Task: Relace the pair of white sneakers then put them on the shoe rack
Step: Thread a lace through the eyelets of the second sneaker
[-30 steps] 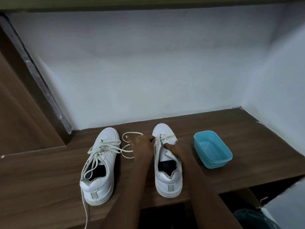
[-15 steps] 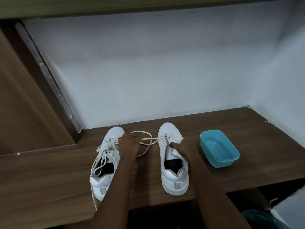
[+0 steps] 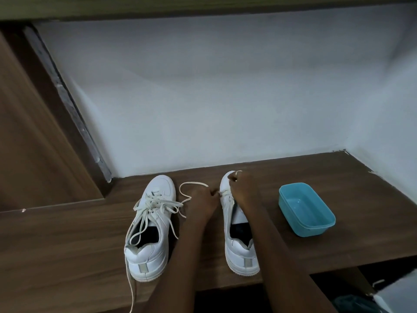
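- The brown wood-grain desk [image 3: 67, 249] ran across the view. Below its front edge at the lower right lay a dark gap.
- Two white sneakers stood on the desk with their heels near the front edge and their toes toward the wall. The left sneaker [image 3: 151, 224] was loosely laced, and one lace end [image 3: 130, 288] trailed over the edge.
- The right sneaker [image 3: 239, 242] stood well apart from it, between the two forearms.
- The left hand [image 3: 202, 203] had its fingers curled, pinching a loose lace [image 3: 194, 182] just beside the right sneaker's eyelets.
- The right hand [image 3: 242, 188] rested over the toe end, its fingers pinching a lace tip.
- A blue plastic tub [image 3: 325, 224] sat open on the desk to the right.
- A plain white wall [image 3: 203, 98] closed the back and right side, and a wooden panel [image 3: 33, 143] closed the left.
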A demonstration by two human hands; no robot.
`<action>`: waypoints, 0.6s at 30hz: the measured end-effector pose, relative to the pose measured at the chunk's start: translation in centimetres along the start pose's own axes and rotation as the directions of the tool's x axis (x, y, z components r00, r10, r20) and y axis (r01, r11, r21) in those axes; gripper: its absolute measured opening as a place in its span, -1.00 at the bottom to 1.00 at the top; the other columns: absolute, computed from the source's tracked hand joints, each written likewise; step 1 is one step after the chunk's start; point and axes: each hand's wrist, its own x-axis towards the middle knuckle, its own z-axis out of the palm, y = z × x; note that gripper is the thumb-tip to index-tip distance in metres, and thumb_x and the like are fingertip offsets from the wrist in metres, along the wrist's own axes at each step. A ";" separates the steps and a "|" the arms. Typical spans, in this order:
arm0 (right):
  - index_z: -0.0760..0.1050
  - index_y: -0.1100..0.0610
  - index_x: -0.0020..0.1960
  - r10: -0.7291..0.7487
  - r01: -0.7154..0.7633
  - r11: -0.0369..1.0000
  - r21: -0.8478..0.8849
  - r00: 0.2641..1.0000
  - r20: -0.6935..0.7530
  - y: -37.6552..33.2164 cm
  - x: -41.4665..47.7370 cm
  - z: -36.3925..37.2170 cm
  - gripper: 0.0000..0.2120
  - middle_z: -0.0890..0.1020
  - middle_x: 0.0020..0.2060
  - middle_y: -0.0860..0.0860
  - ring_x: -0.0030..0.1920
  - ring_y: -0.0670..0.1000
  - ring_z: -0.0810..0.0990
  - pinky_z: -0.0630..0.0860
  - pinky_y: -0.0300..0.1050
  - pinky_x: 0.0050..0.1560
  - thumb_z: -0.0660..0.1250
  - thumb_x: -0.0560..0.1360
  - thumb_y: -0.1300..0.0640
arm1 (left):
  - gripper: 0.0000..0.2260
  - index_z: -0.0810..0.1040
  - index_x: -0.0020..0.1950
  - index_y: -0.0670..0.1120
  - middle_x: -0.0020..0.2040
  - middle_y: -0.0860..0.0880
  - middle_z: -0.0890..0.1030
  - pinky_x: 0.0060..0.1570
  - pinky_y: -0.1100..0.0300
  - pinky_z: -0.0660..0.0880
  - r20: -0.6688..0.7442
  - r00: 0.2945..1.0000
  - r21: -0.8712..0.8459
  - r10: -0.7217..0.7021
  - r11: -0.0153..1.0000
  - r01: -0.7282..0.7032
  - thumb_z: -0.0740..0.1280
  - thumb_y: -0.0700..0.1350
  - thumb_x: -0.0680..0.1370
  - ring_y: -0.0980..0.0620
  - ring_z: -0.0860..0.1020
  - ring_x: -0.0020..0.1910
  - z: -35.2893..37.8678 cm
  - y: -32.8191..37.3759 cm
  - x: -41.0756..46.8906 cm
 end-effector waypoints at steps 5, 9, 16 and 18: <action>0.56 0.26 0.08 -0.085 0.136 0.949 -0.285 0.979 0.185 -0.5 1.0 1.7 -0.76 0.53 0.14 0.15 0.21 0.15 0.47 0.40 -0.10 0.15 0.17 0.51 0.25 | -0.74 0.66 0.06 -0.10 -0.08 -0.13 0.63 -0.17 0.20 0.33 0.063 0.998 0.138 0.022 0.990 -0.030 0.20 -0.10 0.56 -0.11 0.57 -0.01 1.7 -0.6 0.4; 0.54 0.22 0.11 -0.127 0.207 0.886 -0.415 0.969 0.213 -1.2 1.0 2.0 -0.77 0.49 0.16 0.09 0.26 0.12 0.41 0.43 -0.08 0.20 0.23 0.50 0.20 | -0.76 0.66 -0.01 -0.18 -0.40 0.05 0.39 -0.20 0.25 0.25 0.080 0.996 0.109 -0.042 0.994 0.033 0.23 -0.10 0.54 0.01 0.43 -0.20 1.5 -1.0 0.9; 0.44 0.10 0.05 -0.036 0.115 0.930 -0.350 0.974 0.226 -1.1 1.0 1.6 -0.86 0.50 0.14 0.02 0.26 0.11 0.36 0.29 0.05 0.24 0.13 0.55 0.21 | -0.82 0.51 -0.24 -0.11 -0.31 -0.02 0.51 -0.17 0.17 0.33 0.133 0.988 -0.115 -0.081 0.989 0.097 0.21 -0.19 0.54 0.11 0.40 -0.37 0.9 -0.3 -0.1; 0.39 0.08 -0.16 0.048 -0.024 0.993 -0.117 0.977 0.207 -1.1 1.2 1.5 -0.90 0.57 -0.02 0.03 0.15 0.11 0.46 0.29 0.11 0.21 0.10 0.46 0.17 | -0.83 0.54 -0.21 -0.07 -0.30 -0.03 0.51 -0.16 0.13 0.36 0.112 0.991 -0.175 -0.073 0.980 0.092 0.21 -0.17 0.54 0.03 0.47 -0.26 1.1 0.0 0.0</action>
